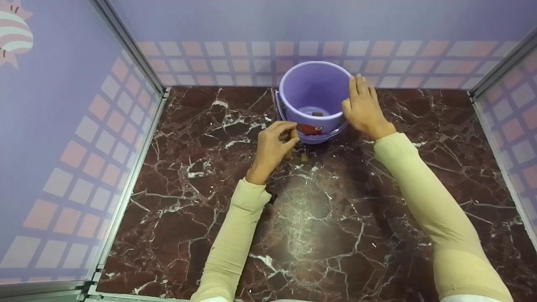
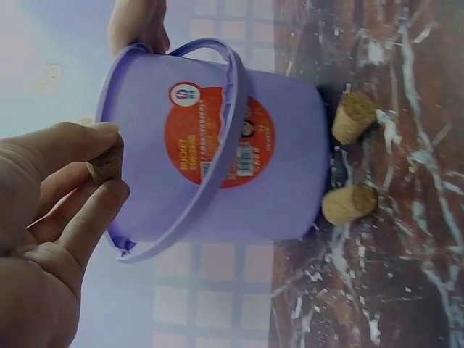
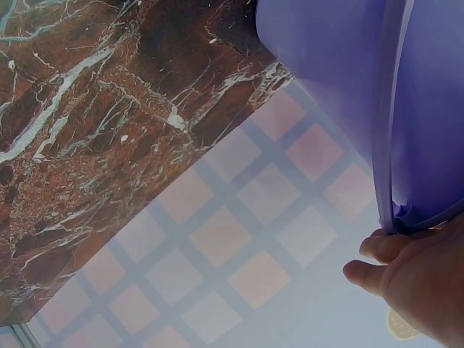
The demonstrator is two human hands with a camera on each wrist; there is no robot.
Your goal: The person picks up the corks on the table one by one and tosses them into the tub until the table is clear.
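Note:
My left hand (image 1: 272,144) pinches a cork stopper (image 2: 107,161) between thumb and fingertips, in front of the purple bucket (image 1: 310,126) and just below its rim. At the bucket's right side my right hand (image 1: 364,108) holds the rim, its thumb at the inner edge and its fingers stretched along the outside. In the right wrist view, those fingers (image 3: 370,275) lie close to the handle joint. Another cork (image 1: 317,114) lies on the bucket floor. Two more corks, a near cork (image 1: 304,158) and a partly hidden cork (image 1: 288,155), stand on the surface before the bucket.
Dark red marbled surface (image 1: 209,235) extends under both arms. A back wall panel (image 1: 235,25) with pink and white squares rises close behind the bucket. Side panels in metal frames bound the left and right. The bucket's handle (image 2: 217,156) hangs down across its front label.

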